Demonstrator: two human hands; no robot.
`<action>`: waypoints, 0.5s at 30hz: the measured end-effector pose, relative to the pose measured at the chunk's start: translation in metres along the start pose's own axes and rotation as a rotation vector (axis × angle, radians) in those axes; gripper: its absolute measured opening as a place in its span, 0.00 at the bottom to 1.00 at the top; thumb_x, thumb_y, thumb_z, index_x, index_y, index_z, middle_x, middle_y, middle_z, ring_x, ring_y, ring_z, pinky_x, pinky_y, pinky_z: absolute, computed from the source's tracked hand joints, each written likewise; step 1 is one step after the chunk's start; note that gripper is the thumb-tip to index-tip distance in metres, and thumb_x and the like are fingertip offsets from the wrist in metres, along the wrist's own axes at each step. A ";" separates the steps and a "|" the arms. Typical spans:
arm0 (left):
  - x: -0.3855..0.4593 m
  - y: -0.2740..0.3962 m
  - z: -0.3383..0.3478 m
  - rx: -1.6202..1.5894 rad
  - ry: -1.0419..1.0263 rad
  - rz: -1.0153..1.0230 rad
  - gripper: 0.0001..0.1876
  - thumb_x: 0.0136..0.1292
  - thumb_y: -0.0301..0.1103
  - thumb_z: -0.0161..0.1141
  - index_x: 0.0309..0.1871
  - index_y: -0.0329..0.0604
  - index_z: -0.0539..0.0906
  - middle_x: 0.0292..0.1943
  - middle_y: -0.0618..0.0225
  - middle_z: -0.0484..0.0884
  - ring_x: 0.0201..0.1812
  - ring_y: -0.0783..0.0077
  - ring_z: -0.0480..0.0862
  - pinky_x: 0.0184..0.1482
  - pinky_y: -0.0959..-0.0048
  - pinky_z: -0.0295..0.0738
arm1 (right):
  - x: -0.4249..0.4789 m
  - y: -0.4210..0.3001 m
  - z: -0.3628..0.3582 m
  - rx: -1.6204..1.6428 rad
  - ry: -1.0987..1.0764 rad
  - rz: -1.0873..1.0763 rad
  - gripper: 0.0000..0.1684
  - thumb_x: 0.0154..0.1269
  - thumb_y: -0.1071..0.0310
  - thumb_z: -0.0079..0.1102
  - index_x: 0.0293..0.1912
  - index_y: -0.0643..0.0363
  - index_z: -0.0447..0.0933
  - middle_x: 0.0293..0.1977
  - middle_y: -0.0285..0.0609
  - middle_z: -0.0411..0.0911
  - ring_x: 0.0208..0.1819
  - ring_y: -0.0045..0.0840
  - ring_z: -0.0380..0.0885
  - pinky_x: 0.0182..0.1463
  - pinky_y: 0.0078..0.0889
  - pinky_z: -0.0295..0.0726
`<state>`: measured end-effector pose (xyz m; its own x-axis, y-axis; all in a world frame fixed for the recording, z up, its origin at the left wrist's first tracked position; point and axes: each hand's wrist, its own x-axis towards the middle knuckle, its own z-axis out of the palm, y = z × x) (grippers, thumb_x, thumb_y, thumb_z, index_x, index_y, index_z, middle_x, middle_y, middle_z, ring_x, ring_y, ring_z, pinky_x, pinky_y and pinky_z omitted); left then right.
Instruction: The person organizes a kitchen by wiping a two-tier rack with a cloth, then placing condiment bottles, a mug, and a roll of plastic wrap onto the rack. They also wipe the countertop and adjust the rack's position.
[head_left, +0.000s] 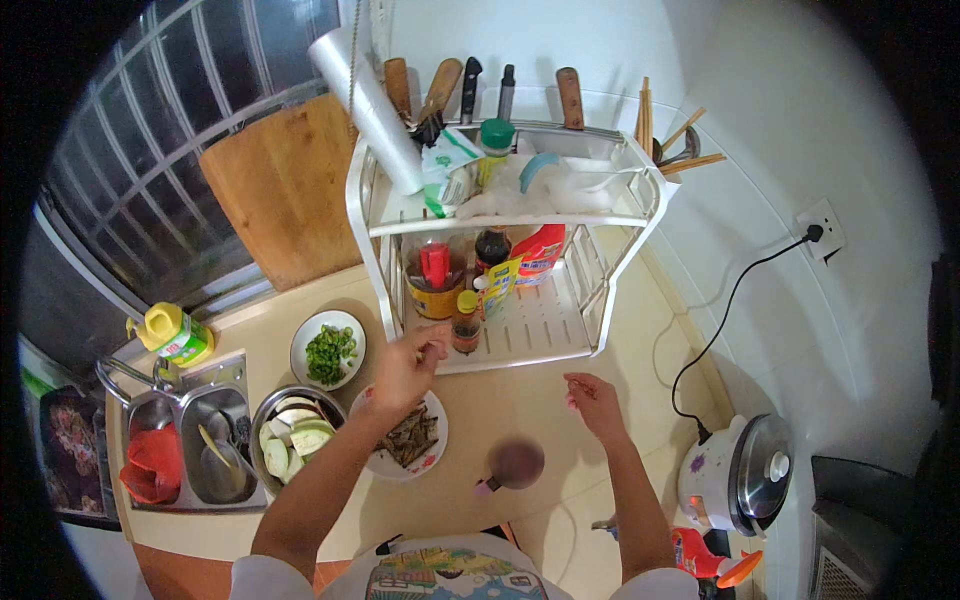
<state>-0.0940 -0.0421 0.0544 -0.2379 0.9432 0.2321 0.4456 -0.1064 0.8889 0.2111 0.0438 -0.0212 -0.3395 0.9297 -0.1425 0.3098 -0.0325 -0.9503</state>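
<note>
My left hand is beside a small spice bottle with a yellow cap on the rack's lower shelf; its fingers are bent, and I cannot tell whether they touch the bottle. No object shows in that hand. Beneath its wrist, a floral-rimmed plate carries brown dried-looking pieces, partly covered by my forearm. My right hand hovers over the counter in front of the rack, fingers loosely bent around nothing visible. Between my forearms lies a dark round item, too blurred to identify.
A white plate of chopped green vegetables and a metal bowl of cut pale-green vegetables stand left, beside the sink. The two-tier rack holds bottles and knives. A rice cooker is plugged in at right by a black cord.
</note>
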 end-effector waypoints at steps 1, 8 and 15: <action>-0.017 -0.004 0.005 -0.019 -0.034 -0.052 0.15 0.59 0.25 0.58 0.50 0.38 0.76 0.36 0.64 0.79 0.34 0.75 0.79 0.36 0.76 0.75 | 0.002 0.003 0.002 -0.069 -0.010 -0.046 0.12 0.61 0.68 0.56 0.43 0.62 0.78 0.28 0.40 0.78 0.28 0.21 0.75 0.32 0.22 0.75; -0.088 -0.028 0.026 -0.018 -0.200 -0.167 0.22 0.57 0.21 0.57 0.56 0.40 0.70 0.48 0.59 0.74 0.43 0.69 0.79 0.38 0.74 0.77 | 0.034 0.009 0.005 -0.296 0.250 -0.169 0.25 0.55 0.72 0.61 0.53 0.61 0.69 0.47 0.47 0.70 0.43 0.29 0.74 0.44 0.32 0.76; -0.042 -0.018 -0.003 0.000 0.430 -0.108 0.22 0.55 0.17 0.56 0.54 0.42 0.69 0.49 0.62 0.71 0.46 0.70 0.76 0.41 0.75 0.75 | 0.102 0.000 -0.040 -0.324 0.717 -0.259 0.25 0.53 0.73 0.61 0.52 0.64 0.67 0.46 0.47 0.69 0.42 0.28 0.72 0.46 0.31 0.74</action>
<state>-0.0945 -0.0811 0.0301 -0.6207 0.7319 0.2812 0.3987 -0.0141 0.9170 0.2116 0.1532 -0.0243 0.1791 0.9052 0.3854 0.5778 0.2203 -0.7859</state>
